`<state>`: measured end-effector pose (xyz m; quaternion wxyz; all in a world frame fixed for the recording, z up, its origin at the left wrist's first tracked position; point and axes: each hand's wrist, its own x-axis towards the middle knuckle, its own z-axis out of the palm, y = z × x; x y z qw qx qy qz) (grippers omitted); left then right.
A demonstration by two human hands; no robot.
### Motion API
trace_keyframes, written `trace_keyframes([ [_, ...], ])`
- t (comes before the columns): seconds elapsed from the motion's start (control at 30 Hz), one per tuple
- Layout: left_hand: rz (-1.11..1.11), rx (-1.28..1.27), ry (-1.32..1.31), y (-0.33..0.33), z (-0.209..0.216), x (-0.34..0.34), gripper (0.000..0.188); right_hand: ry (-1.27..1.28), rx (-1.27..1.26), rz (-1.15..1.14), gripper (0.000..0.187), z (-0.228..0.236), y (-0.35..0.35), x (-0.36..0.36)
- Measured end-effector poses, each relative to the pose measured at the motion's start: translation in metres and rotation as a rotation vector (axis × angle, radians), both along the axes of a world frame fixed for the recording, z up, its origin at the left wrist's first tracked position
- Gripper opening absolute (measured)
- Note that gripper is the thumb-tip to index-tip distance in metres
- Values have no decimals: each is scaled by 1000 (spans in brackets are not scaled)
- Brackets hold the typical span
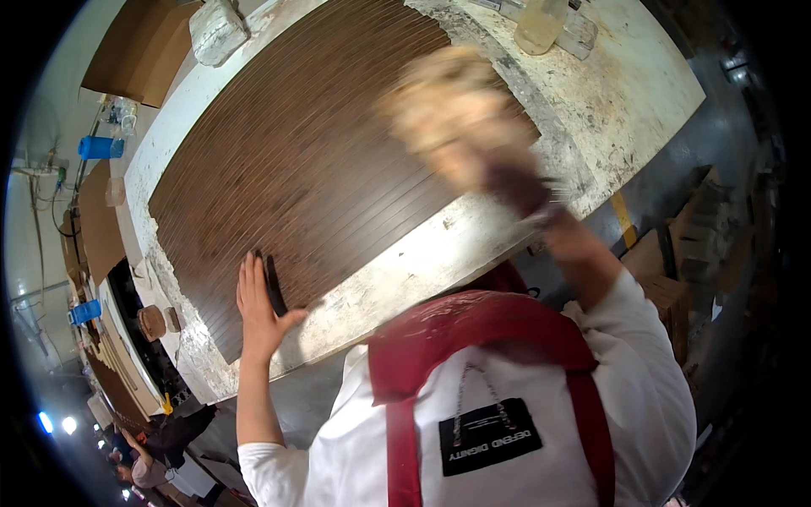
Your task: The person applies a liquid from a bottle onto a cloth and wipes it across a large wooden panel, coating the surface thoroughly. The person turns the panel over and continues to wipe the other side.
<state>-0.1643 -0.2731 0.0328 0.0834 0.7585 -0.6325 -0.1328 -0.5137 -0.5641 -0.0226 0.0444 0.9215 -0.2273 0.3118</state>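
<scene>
A large dark brown panel (279, 169) of narrow, closely set strips lies on the pale, stained table. My left hand (260, 308) rests at its near left part, fingers stretched along a thin black flat tool (272, 287), thumb on the other side. The tool's exact kind does not show. Over the right part of the panel, my right hand (473, 160) is smeared by motion. It grips a beige, crumpled cloth (439, 80), also blurred. Something dark wraps the right wrist. Near the right hand the panel looks smoother and shinier; brown smudges mark its left and middle.
A whitish block (216, 32) stands at the table's far left edge. A cloudy container (541, 25) sits at the far right beside a greyish block (578, 35). Past the left edge are a cardboard box (144, 51) and a blue container (100, 148). Another person is at lower left.
</scene>
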Motion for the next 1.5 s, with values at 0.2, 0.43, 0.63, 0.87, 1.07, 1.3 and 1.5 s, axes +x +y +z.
trace_keyframes([
  [0.2, 4, 5, -224, 42, -41, 9, 113, 63, 209, 127, 23, 40, 75, 143],
  [0.43, 7, -45, -169, 33, -40, 7, 105, 258, 759, -706, 24, 34, -54, 81],
  [0.63, 24, -37, -185, 39, -41, 10, 105, 419, 474, -256, 25, 32, 3, 142],
  [0.87, 32, -3, -177, 37, -38, 7, 106, 408, 685, -417, 35, 46, -4, 133],
  [1.07, 13, -29, -190, 35, -38, 7, 103, 3, 1332, -566, 32, 9, -80, 83],
  [1.3, 6, -23, -217, 32, -38, 4, 102, 181, 478, -54, 22, -16, 49, 149],
  [1.5, 9, -56, -212, 35, -37, 3, 103, 132, 213, -436, 23, 3, -41, 14],
])
